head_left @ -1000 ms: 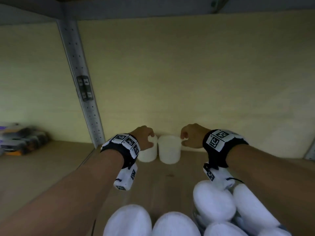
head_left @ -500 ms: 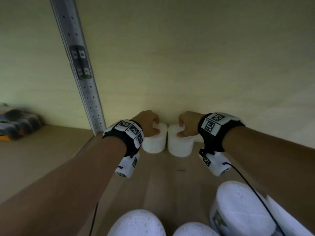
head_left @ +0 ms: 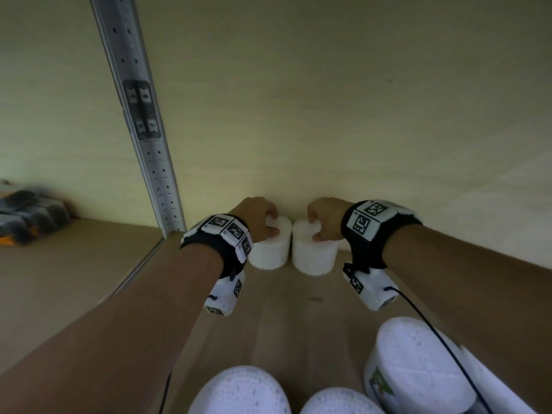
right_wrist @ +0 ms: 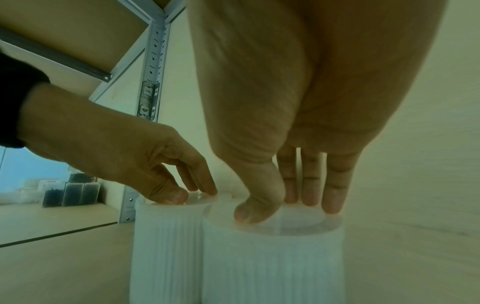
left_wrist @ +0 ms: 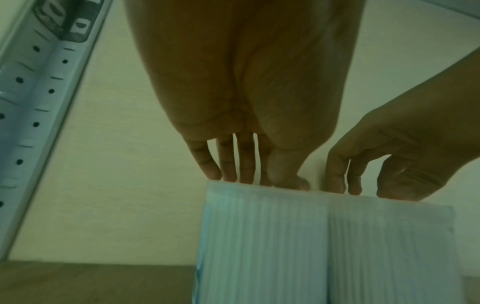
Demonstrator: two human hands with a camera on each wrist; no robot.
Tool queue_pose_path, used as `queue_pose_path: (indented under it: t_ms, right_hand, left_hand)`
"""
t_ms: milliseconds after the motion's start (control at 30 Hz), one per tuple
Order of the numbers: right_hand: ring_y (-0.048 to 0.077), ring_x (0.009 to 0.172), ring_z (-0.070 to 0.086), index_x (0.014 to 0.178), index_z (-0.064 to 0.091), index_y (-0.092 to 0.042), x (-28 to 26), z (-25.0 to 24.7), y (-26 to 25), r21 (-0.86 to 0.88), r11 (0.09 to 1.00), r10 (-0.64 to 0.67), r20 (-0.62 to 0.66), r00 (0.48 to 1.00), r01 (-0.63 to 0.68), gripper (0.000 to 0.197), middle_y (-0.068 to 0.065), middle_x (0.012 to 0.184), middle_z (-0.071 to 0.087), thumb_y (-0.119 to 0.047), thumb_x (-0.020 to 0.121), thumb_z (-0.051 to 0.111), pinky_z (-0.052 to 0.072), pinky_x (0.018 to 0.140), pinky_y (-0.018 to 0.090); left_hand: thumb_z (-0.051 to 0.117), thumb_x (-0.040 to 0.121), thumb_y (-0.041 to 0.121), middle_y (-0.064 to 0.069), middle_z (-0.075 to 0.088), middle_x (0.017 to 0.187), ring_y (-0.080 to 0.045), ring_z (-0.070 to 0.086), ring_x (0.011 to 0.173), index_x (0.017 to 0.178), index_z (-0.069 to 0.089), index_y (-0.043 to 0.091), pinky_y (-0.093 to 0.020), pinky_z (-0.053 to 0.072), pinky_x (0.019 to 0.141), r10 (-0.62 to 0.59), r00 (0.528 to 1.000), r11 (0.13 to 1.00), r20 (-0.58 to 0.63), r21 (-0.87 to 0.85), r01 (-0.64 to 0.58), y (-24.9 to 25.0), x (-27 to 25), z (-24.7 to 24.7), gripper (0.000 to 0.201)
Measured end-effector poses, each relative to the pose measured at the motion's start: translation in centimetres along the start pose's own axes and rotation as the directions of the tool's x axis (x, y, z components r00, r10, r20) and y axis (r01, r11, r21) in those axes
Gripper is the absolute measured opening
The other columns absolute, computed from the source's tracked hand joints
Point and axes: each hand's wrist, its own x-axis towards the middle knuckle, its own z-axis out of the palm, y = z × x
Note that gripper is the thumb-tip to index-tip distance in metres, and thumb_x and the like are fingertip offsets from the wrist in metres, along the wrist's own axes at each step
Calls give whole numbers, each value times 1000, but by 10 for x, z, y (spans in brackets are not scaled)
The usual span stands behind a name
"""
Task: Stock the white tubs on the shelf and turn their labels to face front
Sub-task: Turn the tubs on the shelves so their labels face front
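Two white ribbed plastic tubs stand upright at the back edge of the wooden shelf board [head_left: 286, 312], side by side and touching, close against the pale back wall. The left hand [head_left: 257, 218] grips the top of the left tub [head_left: 270, 249], fingertips [left_wrist: 228, 172] and thumb curled down onto its lid rim. The right hand [head_left: 325, 218] does the same on the right tub [head_left: 313, 255], thumb on the near part of the lid and fingers on the far part. Neither tub shows a label on the side facing out (only plain ribbing is visible).

At the front edge of the board more white tubs [head_left: 418, 363] are cut off by the frame; one shows part of a green label. A perforated grey metal upright [head_left: 149, 138] rises at the board's left back corner, and beyond it, on the neighbouring shelf, sit blurred dark packages [head_left: 27, 210] I cannot make out.
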Motion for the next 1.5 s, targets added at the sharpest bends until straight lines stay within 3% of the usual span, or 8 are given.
queue_pose_path:
  t_ms: [267, 533, 700, 900, 1000, 1167, 1333, 1500]
  right_hand:
    - [30, 127, 45, 130, 51, -9, -8, -1, 5, 110, 991, -75, 8, 997, 74, 44, 12, 141, 43, 2, 87, 55, 40, 103, 35]
    - [30, 124, 48, 127, 56, -11, -14, -6, 0, 189, 978, -78, -44, 996, 85, 39, 11, 139, 45, -4, 89, 54, 43, 94, 32]
    - [30, 100, 60, 102, 62, -4, -8, -1, -2, 29, 997, 66, 15, 998, -66, 47, 10, 102, 61, -49, 91, 54, 51, 88, 38]
    - [19, 61, 45, 65, 43, -11, -6, 2, -6, -53, 995, 89, 5, 996, -89, 48, 2, 66, 43, -50, 89, 56, 40, 62, 30]
    - [24, 78, 53, 90, 57, -5, -5, 2, -6, -55, 995, 78, 15, 997, -77, 44, 6, 80, 51, -49, 90, 55, 43, 67, 31]
    - [31, 115, 56, 127, 53, -3, -8, 1, -3, -28, 999, 44, 16, 999, -44, 54, 15, 128, 54, -43, 91, 58, 49, 96, 39]
    - [28, 131, 43, 140, 41, -11, -12, -3, 1, 63, 998, -7, 73, 997, 2, 54, 11, 146, 36, -21, 91, 61, 38, 105, 33]
    - [29, 134, 39, 140, 44, -16, -22, -10, 1, 118, 992, -63, 81, 995, 53, 52, 9, 150, 34, 1, 91, 49, 38, 105, 35]
  left_hand:
    - [61, 90, 30, -9, 47, 137, -26, 45, 126, 130, 52, 13, -31, 36, 102, 10, 1000, 1000, -1, -12, -10, -1, 0, 3, 44]
    - [58, 92, 29, -9, 45, 137, -26, 45, 126, 130, 50, 14, -32, 36, 101, -1, 1000, 1000, 27, 5, 0, 1, 2, 1, 42]
    - [59, 92, 28, -9, 45, 136, -27, 45, 125, 130, 50, 13, -33, 37, 101, 3, 1000, 1000, 31, 2, -3, 1, 2, 2, 42]
    - [58, 93, 28, -10, 45, 136, -28, 44, 125, 130, 49, 13, -33, 36, 101, 12, 999, 1000, 41, 22, -13, 2, 2, 2, 42]
    - [58, 92, 28, -10, 45, 135, -28, 44, 125, 130, 49, 13, -33, 36, 100, 14, 999, 999, 46, 29, -16, 2, 3, 1, 42]
    - [57, 93, 28, -10, 44, 136, -28, 43, 125, 130, 49, 13, -34, 36, 101, 8, 999, 999, 47, 36, -10, 3, 4, 1, 40]
    - [56, 93, 28, -10, 43, 135, -29, 43, 125, 130, 49, 14, -35, 36, 101, 3, 998, 999, 59, 38, -5, 2, 5, 2, 40]
    - [57, 93, 29, -10, 43, 135, -29, 42, 126, 130, 49, 14, -37, 36, 102, 3, 998, 999, 63, 41, -5, 2, 5, 2, 41]
